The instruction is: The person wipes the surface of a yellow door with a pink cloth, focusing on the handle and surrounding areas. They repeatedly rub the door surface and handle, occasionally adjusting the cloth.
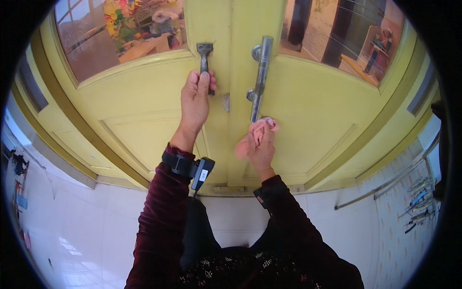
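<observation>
A yellow double door (140,94) stands before me. My left hand (196,94) is closed around the dark metal pull handle (204,59) on the left leaf, thumb on its front. In my right hand (262,148) is a bunched pink cloth (258,132), with part of it hanging to the left. The cloth is at the lower end of the tubular metal handle (264,68) on the right leaf; whether it touches the tube or the door panel I cannot tell.
Glass panes (90,39) fill the upper door and show indoor things. A pale tiled floor (90,216) spreads below. On the right, a thin rail (357,201) runs along the floor near a cluster of tools (420,206). Several items (20,198) stand at the far left.
</observation>
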A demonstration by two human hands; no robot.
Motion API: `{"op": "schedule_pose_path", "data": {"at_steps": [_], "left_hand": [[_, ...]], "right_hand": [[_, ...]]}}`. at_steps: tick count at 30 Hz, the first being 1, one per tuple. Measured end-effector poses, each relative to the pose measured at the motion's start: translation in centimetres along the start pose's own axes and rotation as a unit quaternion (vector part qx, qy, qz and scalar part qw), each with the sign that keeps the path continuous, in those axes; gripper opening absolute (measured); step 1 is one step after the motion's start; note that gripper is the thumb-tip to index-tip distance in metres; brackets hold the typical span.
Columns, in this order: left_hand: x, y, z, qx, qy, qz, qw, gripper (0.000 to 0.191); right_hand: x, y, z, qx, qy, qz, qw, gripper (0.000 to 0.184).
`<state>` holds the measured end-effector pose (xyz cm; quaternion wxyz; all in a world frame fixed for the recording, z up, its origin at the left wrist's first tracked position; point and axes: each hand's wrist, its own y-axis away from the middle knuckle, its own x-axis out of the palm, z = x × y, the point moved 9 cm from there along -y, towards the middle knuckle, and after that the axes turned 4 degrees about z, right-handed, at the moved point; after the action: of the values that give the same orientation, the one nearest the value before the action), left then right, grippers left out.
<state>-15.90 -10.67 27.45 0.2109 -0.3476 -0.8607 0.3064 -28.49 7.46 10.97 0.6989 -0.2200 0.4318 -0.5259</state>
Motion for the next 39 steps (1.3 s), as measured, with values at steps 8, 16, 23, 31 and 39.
{"op": "schedule_pose_path", "data": {"at_steps": [8,16,23,31,39], "left_hand": [[-0.1,0.2,0.1,0.009,-0.003,-0.001,1.0,0.021],[-0.4,-0.2,1.2,-0.009,-0.044,0.01,0.999,0.027],[-0.9,0.5,-0.1,0.01,-0.019,0.015,1.0,0.024],[-0.9,0.1,1.3,-0.003,-0.019,0.002,1.0,0.02],[-0.3,0.2,0.5,0.001,-0.013,0.006,1.0,0.02]], "right_hand": [[7.4,14.0,-9.2,0.306,0.01,0.201,0.93,0.051],[6.3,17.9,-12.9,0.31,-0.133,0.273,0.901,0.039],[-8.2,8.7,-13.2,0.322,-0.304,-0.069,0.894,0.035],[-25.6,-9.1,-5.1,0.026,0.031,-0.328,0.944,0.038],[-21.5,-16.2,-1.2,-0.213,0.288,-0.193,0.914,0.033]]}}
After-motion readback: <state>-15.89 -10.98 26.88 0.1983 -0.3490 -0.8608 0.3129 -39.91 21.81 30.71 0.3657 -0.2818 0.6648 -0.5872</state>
